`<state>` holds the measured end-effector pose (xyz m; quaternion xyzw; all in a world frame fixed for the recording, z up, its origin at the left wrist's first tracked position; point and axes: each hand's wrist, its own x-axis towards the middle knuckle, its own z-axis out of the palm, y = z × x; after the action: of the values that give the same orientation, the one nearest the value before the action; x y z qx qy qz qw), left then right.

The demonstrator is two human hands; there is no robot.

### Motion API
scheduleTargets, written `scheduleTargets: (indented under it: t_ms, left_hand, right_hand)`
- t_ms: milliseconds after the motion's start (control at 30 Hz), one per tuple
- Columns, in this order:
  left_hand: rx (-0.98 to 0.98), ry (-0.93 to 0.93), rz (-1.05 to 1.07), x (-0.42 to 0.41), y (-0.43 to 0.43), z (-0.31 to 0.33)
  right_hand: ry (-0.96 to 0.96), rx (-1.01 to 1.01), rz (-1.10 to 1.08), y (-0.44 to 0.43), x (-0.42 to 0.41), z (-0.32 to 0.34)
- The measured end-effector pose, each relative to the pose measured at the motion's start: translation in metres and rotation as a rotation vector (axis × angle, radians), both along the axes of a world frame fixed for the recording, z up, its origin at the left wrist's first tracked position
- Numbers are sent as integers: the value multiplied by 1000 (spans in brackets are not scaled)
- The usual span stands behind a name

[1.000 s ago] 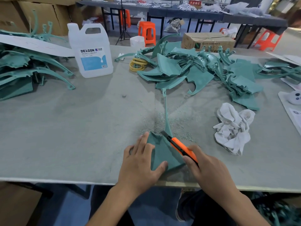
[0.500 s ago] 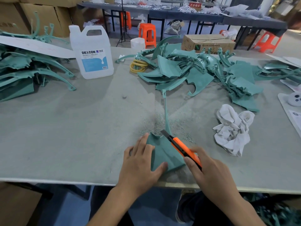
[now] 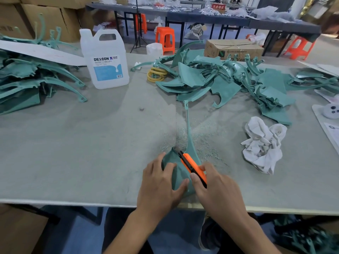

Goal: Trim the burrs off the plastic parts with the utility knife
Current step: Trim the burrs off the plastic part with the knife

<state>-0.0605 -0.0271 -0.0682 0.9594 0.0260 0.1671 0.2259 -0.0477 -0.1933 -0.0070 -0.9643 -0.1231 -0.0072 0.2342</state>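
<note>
A teal plastic part (image 3: 180,176) with a long thin stem (image 3: 188,129) lies flat near the table's front edge. My left hand (image 3: 161,182) presses on its broad end, fingers spread, thumb on the plastic. My right hand (image 3: 218,189) grips an orange utility knife (image 3: 194,168), whose black blade tip touches the part's upper edge near its left corner. Fine teal shavings (image 3: 203,142) lie scattered around the stem.
A pile of teal parts (image 3: 229,83) fills the back right, another pile (image 3: 31,79) the back left. A white DEXCON jug (image 3: 105,59), yellow rings (image 3: 156,75) and a crumpled white rag (image 3: 262,145) sit on the grey table (image 3: 82,143).
My right hand has drawn the knife left along the part's upper edge, toward my left hand. The left hand stays pressed on the part.
</note>
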Motion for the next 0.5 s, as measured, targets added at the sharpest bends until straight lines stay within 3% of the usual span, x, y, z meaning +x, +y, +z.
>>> scheduleTargets:
  t_ms: [500]
  left_hand:
    - [47, 60, 15, -1, 0, 6]
  right_hand:
    - [-53, -37, -62, -19, 2, 4]
